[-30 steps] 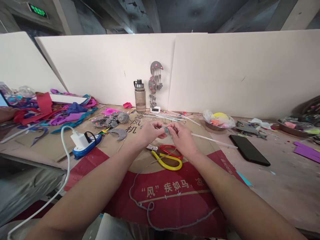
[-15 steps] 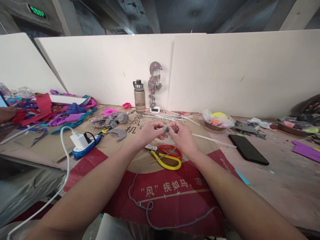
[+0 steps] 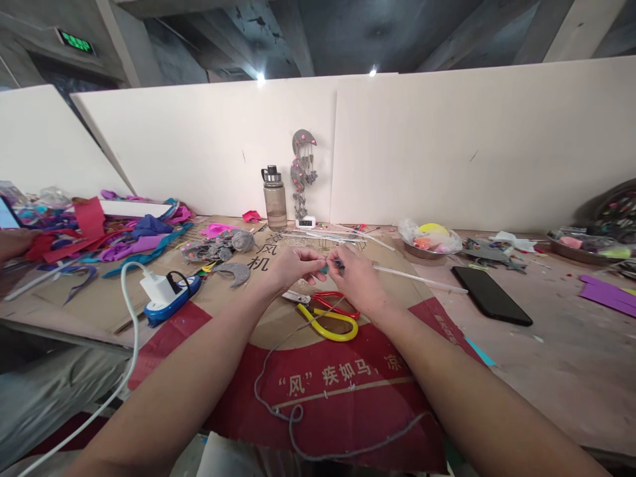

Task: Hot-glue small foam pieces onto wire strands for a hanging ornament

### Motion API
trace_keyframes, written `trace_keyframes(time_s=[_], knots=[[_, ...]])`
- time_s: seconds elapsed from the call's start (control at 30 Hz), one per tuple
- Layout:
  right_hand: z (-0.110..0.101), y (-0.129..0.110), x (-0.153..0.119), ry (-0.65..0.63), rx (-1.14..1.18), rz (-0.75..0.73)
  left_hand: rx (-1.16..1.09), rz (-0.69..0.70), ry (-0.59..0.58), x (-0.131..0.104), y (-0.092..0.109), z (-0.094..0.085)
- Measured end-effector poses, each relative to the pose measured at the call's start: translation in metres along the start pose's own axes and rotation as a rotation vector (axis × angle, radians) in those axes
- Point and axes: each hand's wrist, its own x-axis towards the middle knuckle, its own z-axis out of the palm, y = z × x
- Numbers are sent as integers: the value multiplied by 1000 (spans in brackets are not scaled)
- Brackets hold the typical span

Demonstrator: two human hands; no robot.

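Observation:
My left hand (image 3: 297, 268) and my right hand (image 3: 354, 273) meet above the cardboard, thumbs and fingers pinched together. Between the left fingertips shows a small teal piece (image 3: 324, 269). The right fingers close on a small grey piece, mostly hidden by them. From the hands a grey yarn (image 3: 265, 364) runs down and loops over the red printed part of the cardboard (image 3: 348, 411). Just below the hands lie scissors (image 3: 334, 329) with one yellow and one red handle. A grey felt crescent (image 3: 237, 273) rests left of my left hand.
A bottle (image 3: 275, 202), a small clock (image 3: 305, 222) and a grey moon hanging (image 3: 303, 165) stand at the back. Left are a blue power strip (image 3: 173, 301), felt scraps and another person's hand (image 3: 14, 245). A phone (image 3: 491, 296) and bowl (image 3: 430, 250) are right.
The view has tilted slightly upward. Both hands stay together, and the right fingers have turned a little over the small pieces.

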Motion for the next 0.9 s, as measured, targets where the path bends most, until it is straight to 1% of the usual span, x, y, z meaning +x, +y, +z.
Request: trace_keyframes(time_s=[0.03,0.1,0.2,0.27,0.33,0.43,0.5,0.6,0.67,0.73,0.8,0.83,0.87,0.9], knots=[[1,0,0,3,15,3,6,0,14,1,-1,0],[3,0,0,15,71,41,39,26,78,2,-2,-1],[4,-2,-1,7,166,147,114,115,217,3,-1,-2],[4,-3,-1,-18,207,193,145,157,299,3,0,-4],[4,-3,-1,-42,232,196,145,178,377,4,0,-8],[2,-4,-1,-103,250,148,104,205,483,6,-2,-17],[1,-6,-2,-165,273,114,14,220,546,9,-4,-27],[-1,-14,-5,-274,318,58,-201,213,658,12,-6,-44],[-3,-22,-7,-370,337,-3,-352,216,715,13,-5,-56],[-7,-28,-9,-472,355,-102,-462,232,744,13,-2,-65],[-12,-29,-8,-539,388,-170,-534,244,739,12,2,-70],[-16,-26,-7,-557,397,-163,-556,242,728,11,3,-70],[-20,-21,-5,-568,393,-118,-568,238,716,10,5,-70],[-23,-14,-3,-565,373,-38,-572,235,705,10,6,-69]])
